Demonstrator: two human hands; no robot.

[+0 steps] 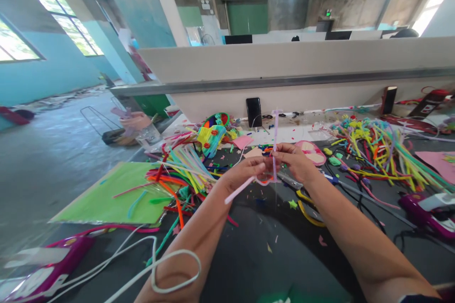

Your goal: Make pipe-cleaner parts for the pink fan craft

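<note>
A pale lilac pipe cleaner [276,129] is held up in front of me between both hands. One length of it stands upright with a short bent piece at its top. Lower down it curves, and a straight tail slants toward me under my left wrist. My left hand [247,169] is closed on the bent lower part, its fingertips partly hidden. With thumb and fingers my right hand [293,160] pinches the upright length. Yellow-handled scissors [310,208] lie on the dark table [245,255] below my right hand.
Pipe cleaner bundles lie left [188,165] and right [384,147]. A green sheet [113,194] is at the left. Purple glue guns stand at the left [53,265] and right [428,213]. A white cable [154,255] crosses near my left forearm. A phone [253,111] leans on the partition.
</note>
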